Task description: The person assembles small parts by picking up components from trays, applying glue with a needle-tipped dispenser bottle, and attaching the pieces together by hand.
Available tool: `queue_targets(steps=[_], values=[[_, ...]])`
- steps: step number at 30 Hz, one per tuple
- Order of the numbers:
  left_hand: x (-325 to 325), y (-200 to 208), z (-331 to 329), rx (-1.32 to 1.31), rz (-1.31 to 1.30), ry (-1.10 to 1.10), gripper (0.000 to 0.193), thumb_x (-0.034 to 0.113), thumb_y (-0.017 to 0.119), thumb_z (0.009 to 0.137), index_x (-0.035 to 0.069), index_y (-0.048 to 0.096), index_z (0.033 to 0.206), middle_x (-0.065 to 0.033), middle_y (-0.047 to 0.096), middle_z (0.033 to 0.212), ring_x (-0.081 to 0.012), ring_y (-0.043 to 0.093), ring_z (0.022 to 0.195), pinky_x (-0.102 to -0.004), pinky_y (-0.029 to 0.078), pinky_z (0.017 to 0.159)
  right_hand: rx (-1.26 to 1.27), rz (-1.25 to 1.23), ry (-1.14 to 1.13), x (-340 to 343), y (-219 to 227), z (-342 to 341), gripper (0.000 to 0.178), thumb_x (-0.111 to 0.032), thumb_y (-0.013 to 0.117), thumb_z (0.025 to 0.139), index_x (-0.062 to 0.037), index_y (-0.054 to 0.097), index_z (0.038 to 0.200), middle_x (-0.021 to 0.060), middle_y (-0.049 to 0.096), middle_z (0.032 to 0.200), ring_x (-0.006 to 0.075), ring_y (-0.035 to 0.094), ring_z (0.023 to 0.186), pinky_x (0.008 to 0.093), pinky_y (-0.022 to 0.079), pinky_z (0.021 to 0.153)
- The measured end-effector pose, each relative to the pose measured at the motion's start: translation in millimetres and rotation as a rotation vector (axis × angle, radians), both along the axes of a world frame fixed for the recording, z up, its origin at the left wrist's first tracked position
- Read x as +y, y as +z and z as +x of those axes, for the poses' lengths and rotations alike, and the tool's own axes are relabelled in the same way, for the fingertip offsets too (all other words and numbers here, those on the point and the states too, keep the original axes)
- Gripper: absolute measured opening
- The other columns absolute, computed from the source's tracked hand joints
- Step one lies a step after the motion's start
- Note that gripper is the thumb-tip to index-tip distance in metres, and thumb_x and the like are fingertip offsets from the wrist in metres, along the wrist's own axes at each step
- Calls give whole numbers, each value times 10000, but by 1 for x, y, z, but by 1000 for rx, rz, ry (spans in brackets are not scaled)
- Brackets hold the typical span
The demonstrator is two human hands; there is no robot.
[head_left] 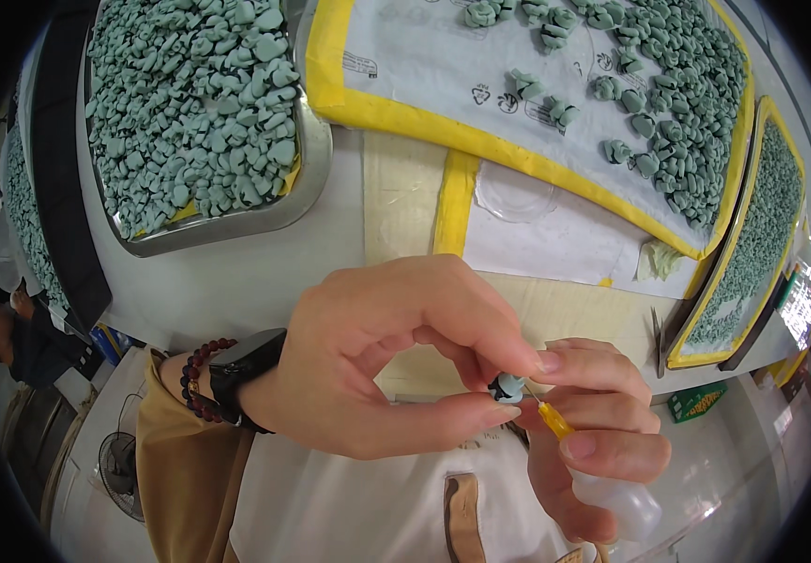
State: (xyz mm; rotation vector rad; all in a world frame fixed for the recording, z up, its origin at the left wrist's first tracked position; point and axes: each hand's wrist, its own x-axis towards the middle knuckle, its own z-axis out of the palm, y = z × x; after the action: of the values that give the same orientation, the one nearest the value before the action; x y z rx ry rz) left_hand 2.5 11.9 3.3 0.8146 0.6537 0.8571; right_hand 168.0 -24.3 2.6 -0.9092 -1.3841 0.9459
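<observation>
My left hand [368, 342] pinches a small grey-green and black plastic piece [507, 388] between thumb and fingertips. A dark watch [244, 368] and a beaded bracelet circle that wrist. From the right, my right hand [602, 403] is closed on a soft translucent squeeze bottle [623, 502] with a yellow needle tip [553, 419]. The thin needle points up and left at the piece. Whether it touches cannot be told, since the fingers partly cover the spot.
A metal tray [307, 202] heaped with similar pieces stands at the far left. A yellow-edged white board [424, 66] carries more at the far right, beside another filled tray [675, 352]. Tweezers [657, 342] lie near the right edge; a green box [696, 402] sits lower.
</observation>
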Motion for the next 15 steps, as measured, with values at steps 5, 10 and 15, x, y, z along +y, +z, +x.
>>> queue_targets(steps=[5, 10, 15], values=[[0, 0, 0, -6, -14, -6, 338, -112, 677, 575, -20, 569, 882, -146, 542, 867, -159, 561, 715, -228, 442, 614, 11, -32, -5, 1, 1, 0, 148, -146, 571, 762, -31, 480, 777, 113, 583, 630, 340, 624, 730, 410, 522, 610], [-2, -1, 0, -19, -52, 7, 340, -126, 661, 579, -25, 556, 887, -152, 538, 875, -181, 575, 691, -251, 466, 622, 56, -11, -154, -7, 5, 0, 171, -181, 577, 777, -50, 469, 763, 126, 593, 705, 329, 615, 757, 431, 501, 666], [3, 0, 1, -52, -63, -27, 330, -112, 650, 597, -16, 529, 889, -149, 531, 862, -199, 584, 680, -269, 480, 624, -538, -107, -193, -10, -1, 28, 99, -119, 596, 731, -87, 522, 788, 104, 598, 832, 273, 575, 862, 447, 435, 789]])
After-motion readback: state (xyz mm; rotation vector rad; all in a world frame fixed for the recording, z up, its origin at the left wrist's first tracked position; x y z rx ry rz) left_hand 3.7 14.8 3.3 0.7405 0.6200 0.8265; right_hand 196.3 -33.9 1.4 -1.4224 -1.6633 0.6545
